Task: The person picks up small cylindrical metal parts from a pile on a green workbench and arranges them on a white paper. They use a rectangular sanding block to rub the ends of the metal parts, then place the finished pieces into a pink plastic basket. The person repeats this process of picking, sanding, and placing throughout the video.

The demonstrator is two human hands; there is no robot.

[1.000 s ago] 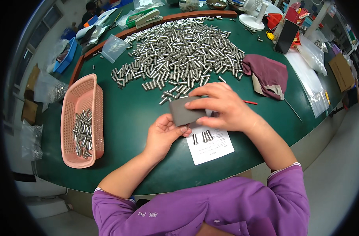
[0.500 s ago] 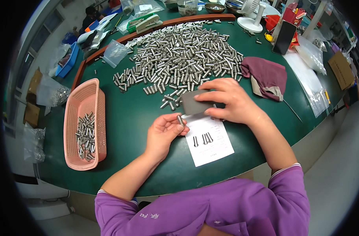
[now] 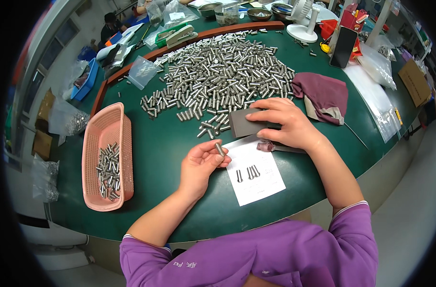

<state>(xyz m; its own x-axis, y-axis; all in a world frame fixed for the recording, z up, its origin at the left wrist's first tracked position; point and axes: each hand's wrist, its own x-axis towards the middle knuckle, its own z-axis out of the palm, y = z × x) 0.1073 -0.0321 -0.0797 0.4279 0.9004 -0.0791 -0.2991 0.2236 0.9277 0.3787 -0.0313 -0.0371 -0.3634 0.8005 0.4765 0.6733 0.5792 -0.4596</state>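
My left hand (image 3: 195, 167) pinches a short, shiny metal pin (image 3: 220, 149) between thumb and fingers, tilted upright over the paper's left edge. Just right of it, my right hand (image 3: 294, 125) grips a dark grey rectangular block (image 3: 246, 127); it looks like a sanding block, a small gap away from the pin. Beneath my right hand lies a slim tool with a wrapped reddish end (image 3: 266, 146), partly hidden. A white sheet (image 3: 270, 185) with pictures of pins rests below both hands. Several loose pins (image 3: 209, 129) lie beyond my left hand.
A large heap of metal pins (image 3: 223, 71) fills the far middle of the green table. At left stands a pink basket (image 3: 90, 189) with pins inside. A maroon cloth (image 3: 325, 93), a phone (image 3: 344, 47) and a white fan (image 3: 304, 32) are at right.
The grey block has moved slightly right, away from the pin. More of the wrapped tool shows under my right hand. My left hand keeps its pinch; the whole view has shifted slightly.
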